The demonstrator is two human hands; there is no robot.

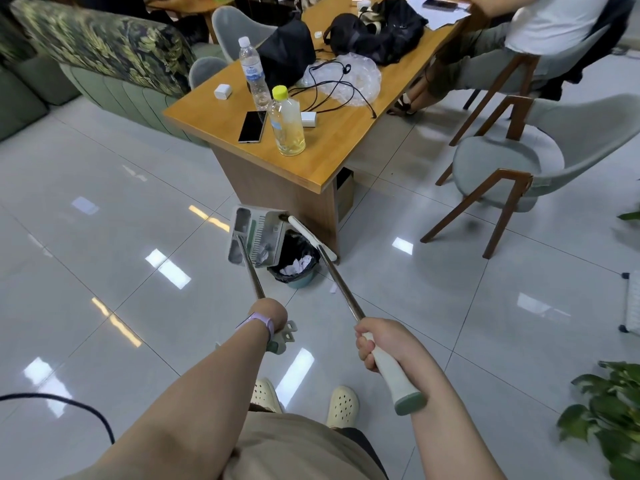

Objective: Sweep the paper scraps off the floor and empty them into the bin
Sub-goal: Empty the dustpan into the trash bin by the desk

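The left hand (269,315) gripped the dustpan (256,237) handle, its fingers hidden behind the wrist; the pan was tilted over the bin (294,263), which held white paper scraps (297,265). The right hand (381,344) was closed around the broom (332,268) grip. One scrap (333,288) lay on the floor (433,306) beside the bin, near the surface (322,161).

We see a pale grey-green plastic dustpan (254,237) above a teal bin (297,268) lined with black, white paper scraps (298,265) inside, a honey-brown wooden table (322,157), and glossy light grey floor tiles (121,220).
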